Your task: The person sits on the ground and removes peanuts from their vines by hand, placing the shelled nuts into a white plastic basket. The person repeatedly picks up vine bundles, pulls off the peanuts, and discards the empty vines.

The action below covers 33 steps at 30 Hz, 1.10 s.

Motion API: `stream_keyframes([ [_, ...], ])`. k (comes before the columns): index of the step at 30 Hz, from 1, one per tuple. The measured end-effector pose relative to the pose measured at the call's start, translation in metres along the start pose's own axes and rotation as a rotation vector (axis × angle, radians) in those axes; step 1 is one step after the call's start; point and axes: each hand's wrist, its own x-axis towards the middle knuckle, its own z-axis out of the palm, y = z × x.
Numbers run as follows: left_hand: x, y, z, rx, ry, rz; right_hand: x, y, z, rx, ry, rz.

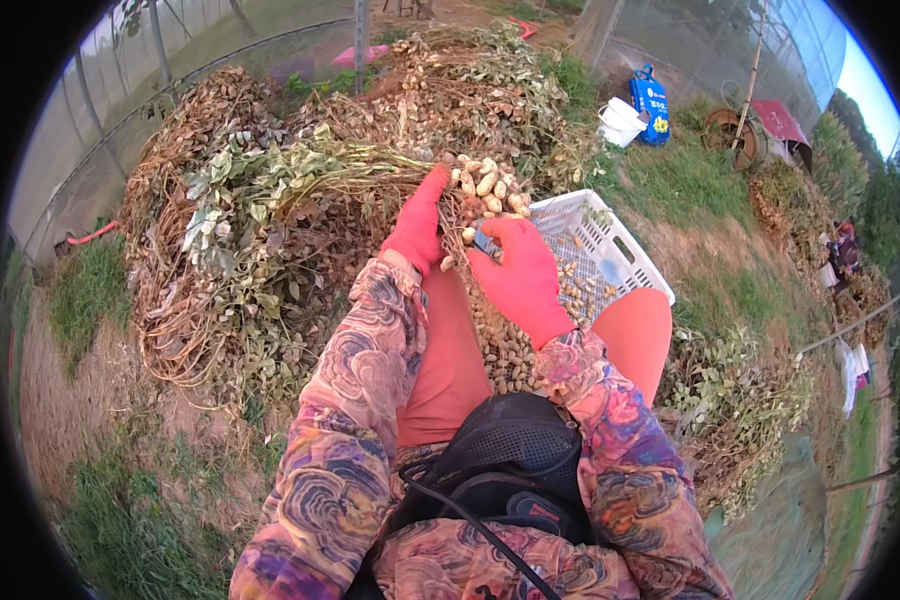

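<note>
My left hand (420,221), in a red glove, grips the stems of an uprooted peanut plant (337,169) near its root end. Its leafy tops reach to the left, and a cluster of peanut pods (489,184) hangs on the roots just right of that hand. Below the cluster is my right hand (521,274), gloved the same way, its thumb and fingers curled at the roots; whether they pinch a pod cannot be told. Under and beyond it, a white plastic crate (649,274) holds many loose pods (506,360) between my knees.
Heaps of dried peanut plants (225,300) lie ahead and to the left. A white bucket (621,124) and a blue bag (650,109) stand beyond the crate. More plants (742,390) lie at the right. A person (845,247) is far off at the right edge.
</note>
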Motion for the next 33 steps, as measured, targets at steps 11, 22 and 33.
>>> stream_keyframes([
  [11, -0.006, 0.0, 0.005, 0.167, 0.102, 0.024, 0.007, -0.009, -0.002, 0.399, -0.277, 0.365],
  [22, 0.03, 0.006, -0.031, 0.432, 0.568, 0.214, -0.018, -0.012, -0.035, 0.063, -0.206, 0.453],
  [33, -0.011, -0.004, 0.012, -0.021, 0.121, 0.199, -0.027, 0.027, -0.022, 0.945, -0.398, 0.616],
])
